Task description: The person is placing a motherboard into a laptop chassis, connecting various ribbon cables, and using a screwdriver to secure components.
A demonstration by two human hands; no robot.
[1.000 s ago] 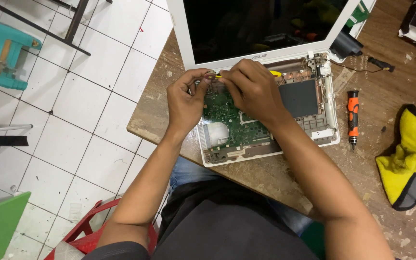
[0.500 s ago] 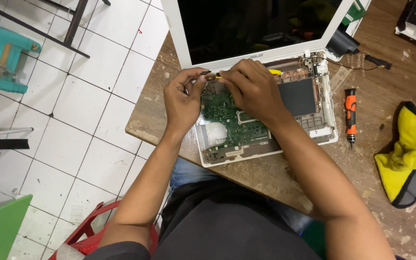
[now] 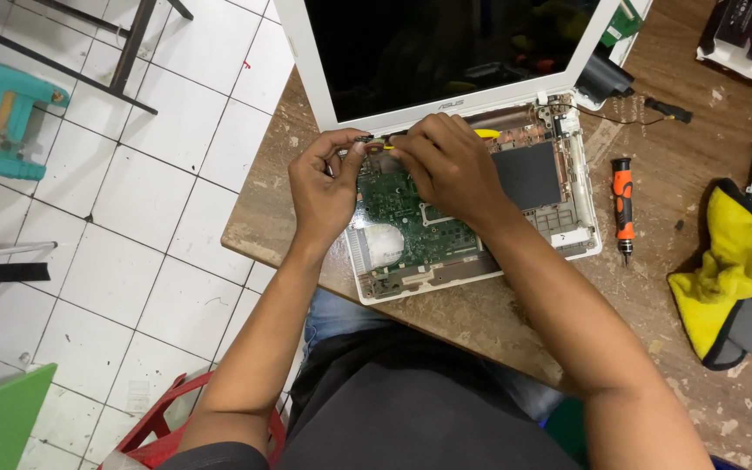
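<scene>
An opened white laptop (image 3: 567,239) lies on the wooden table (image 3: 689,392), its keyboard cover off and its green circuit board (image 3: 415,222) exposed. The dark screen (image 3: 446,48) stands tilted back. My left hand (image 3: 324,187) pinches a small metal part at the laptop's left hinge corner. My right hand (image 3: 450,165) grips a yellow-handled tool (image 3: 485,133) laid along the hinge edge, its tip meeting the left fingers. What the tip touches is hidden by my fingers.
An orange and black screwdriver (image 3: 623,204) lies right of the laptop. A yellow and grey cloth (image 3: 728,274) sits at the right edge. A black adapter (image 3: 602,78) and boxes (image 3: 746,35) are at the back. White tiled floor, a teal stool (image 3: 2,122), a red stool (image 3: 167,426) to the left.
Both hands have stayed at the left hinge corner, with the fingers closing a little tighter together. The view has shifted slightly; the laptop has not moved.
</scene>
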